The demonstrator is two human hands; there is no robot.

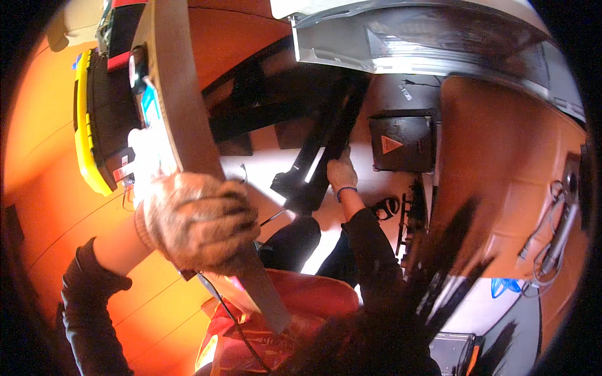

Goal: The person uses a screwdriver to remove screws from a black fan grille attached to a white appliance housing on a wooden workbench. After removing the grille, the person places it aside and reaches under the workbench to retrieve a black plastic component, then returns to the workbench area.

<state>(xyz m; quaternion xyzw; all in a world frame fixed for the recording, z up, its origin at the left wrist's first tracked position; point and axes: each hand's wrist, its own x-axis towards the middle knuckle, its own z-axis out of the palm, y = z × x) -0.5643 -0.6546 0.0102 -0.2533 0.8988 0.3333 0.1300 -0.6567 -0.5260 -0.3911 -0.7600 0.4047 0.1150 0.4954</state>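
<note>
My left hand [195, 222], in a worn brownish work glove, grips the edge of a long brown board [179, 88] that runs from the top of the view down toward me. Bright glare hides part of the board's side beside the glove. My right hand [342, 174], with a dark band at the wrist, has its fingers wrapped on a long black beam [332, 119], part of a dark frame below. A thin dark cable hangs from under the board.
A yellow-black toolbox [88, 125] is at left. A silvery panel [407, 41] spans the upper right, above a black box [402, 144] with a triangle label. A brown padded surface [495, 144] carries coiled cables at right. Red fabric [301, 288] lies below me.
</note>
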